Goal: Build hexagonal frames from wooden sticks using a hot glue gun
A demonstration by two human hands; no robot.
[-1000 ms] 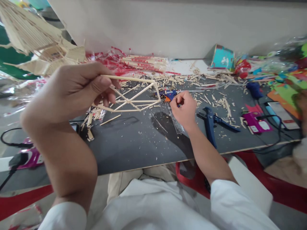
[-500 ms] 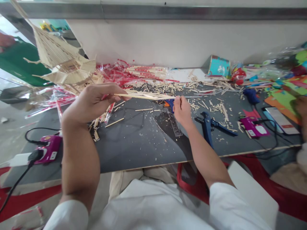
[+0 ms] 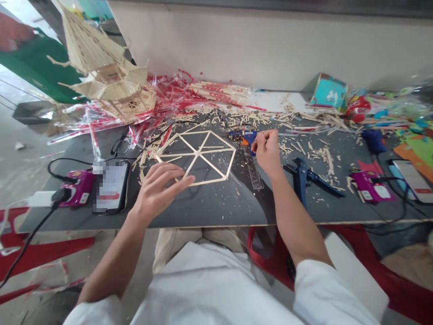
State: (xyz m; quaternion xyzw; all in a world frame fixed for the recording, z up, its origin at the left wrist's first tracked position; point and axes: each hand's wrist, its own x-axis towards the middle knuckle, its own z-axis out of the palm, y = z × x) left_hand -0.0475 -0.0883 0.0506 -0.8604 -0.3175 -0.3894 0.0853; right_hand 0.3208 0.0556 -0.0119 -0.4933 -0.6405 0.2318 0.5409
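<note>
A six-sided stick frame [image 3: 197, 154] with spokes meeting at its centre lies over the grey table. My left hand [image 3: 162, 187] is laid over its near left edge, fingers stretched and thumb apart, hiding that corner. My right hand [image 3: 269, 151] is just right of the frame, fingers curled together; anything between them is hidden. Beside those fingertips is a blue glue gun [image 3: 249, 136] with an orange part. A clear ruler [image 3: 253, 171] lies just below it.
Blue cutters [image 3: 302, 180] lie to the right. A stick-built model tower [image 3: 101, 76] stands at back left, near red-and-clear wrappers [image 3: 172, 97]. Stick offcuts litter the back. Purple power strips [image 3: 79, 187] and a phone [image 3: 111, 187] sit along the table.
The stick frame, held up edge-on between both hands before, now lies lower with its face showing. My left hand came down and opened; my right hand left the frame. A phone is uncovered at left.
</note>
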